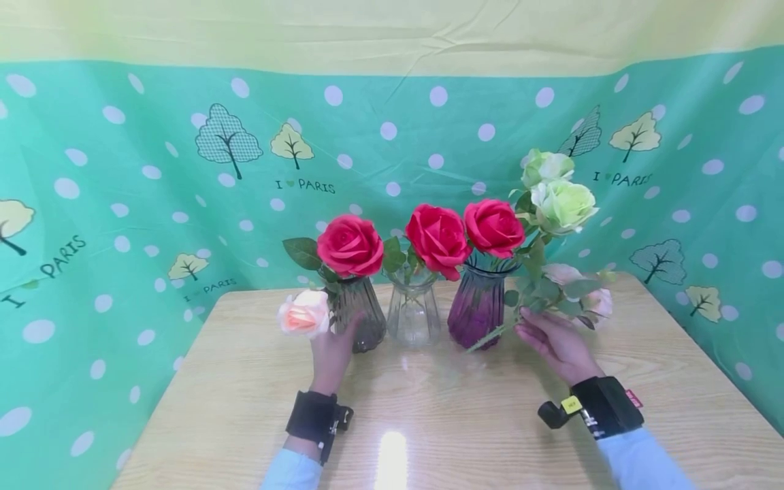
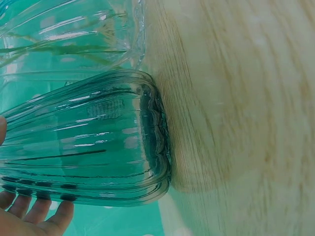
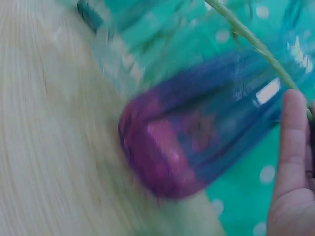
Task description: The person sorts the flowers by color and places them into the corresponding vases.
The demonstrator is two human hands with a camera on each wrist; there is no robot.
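My left hand [image 1: 331,357] grips the dark grey ribbed glass vase [image 1: 367,320], thumb on one side and fingers [image 2: 61,216] on the other; the vase stands on the table. A red rose [image 1: 350,245] rises from it, and a peach rose [image 1: 305,314] leans out at its left, partly covering the hand. My right hand [image 1: 560,347] pinches the green stem [image 3: 256,44] of a spray with pale pink roses [image 1: 597,303]. The stem's cut end points down-left, in front of the purple vase [image 1: 474,313]. That vase holds another red rose [image 1: 493,228].
Between the two, a clear glass vase [image 1: 412,316] holds a red rose [image 1: 437,237]. Pale green roses [image 1: 563,206] stand above the spray; where their stems end is hidden. The wooden table [image 1: 465,429] ends at a green dotted curtain [image 1: 147,245].
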